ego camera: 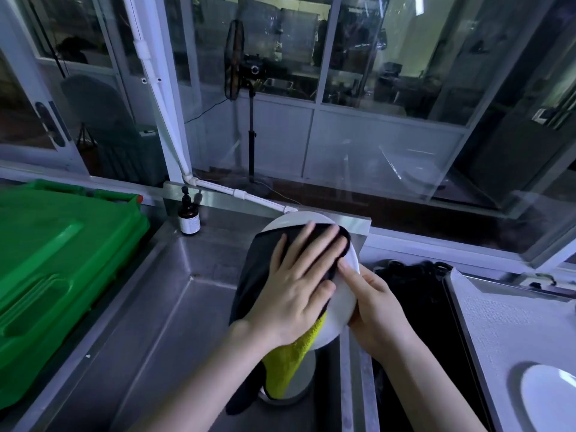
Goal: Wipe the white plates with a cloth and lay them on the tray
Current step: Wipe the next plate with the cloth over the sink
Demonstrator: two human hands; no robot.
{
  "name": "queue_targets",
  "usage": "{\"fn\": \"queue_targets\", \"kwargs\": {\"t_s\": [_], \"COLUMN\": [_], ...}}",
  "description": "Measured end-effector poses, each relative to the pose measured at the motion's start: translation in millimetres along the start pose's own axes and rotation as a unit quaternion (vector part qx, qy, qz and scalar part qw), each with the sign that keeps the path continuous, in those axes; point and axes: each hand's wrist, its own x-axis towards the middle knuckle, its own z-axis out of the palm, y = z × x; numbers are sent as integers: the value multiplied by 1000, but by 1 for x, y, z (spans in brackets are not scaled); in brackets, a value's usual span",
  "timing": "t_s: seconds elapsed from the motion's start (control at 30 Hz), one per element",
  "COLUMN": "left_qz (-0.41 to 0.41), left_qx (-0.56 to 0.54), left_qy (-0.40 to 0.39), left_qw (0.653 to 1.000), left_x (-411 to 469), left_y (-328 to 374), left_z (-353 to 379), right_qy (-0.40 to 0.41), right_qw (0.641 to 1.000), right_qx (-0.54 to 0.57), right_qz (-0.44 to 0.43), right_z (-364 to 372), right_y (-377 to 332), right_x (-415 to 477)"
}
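Observation:
I hold a white plate (341, 302) tilted above the steel sink. My right hand (378, 310) grips its right rim, thumb on the plate's face. My left hand (296, 285) lies flat with spread fingers on a black and yellow cloth (286, 360), pressing it against the plate. The cloth covers most of the plate and hangs down below it. A second white plate (548, 397) lies on the grey tray (505, 319) at the lower right. More white crockery (294, 388) shows in the sink under the hanging cloth.
A steel sink basin (174, 322) fills the middle. A green plastic crate (53, 269) stands at the left. A brown pump bottle (189, 215) sits on the sink's back ledge. A dark basin (414, 307) lies between sink and tray. Glass windows stand behind.

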Motion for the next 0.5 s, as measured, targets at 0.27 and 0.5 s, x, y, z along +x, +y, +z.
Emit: {"fn": "queue_targets", "kwargs": {"t_s": [0.27,0.5], "left_qz": [-63,-166], "left_qx": [-31,-182], "left_qy": [44,92], "left_qw": [997,965], "left_x": [20,-5], "left_y": [-29,-43], "left_z": [-11,-7], "right_qy": [-15,31], "right_qw": [1000,998], "right_qx": [-17,52], "right_qz": [4,-26], "right_z": [-10,-22], "right_y": [2,-13], "right_x": [1,2]}}
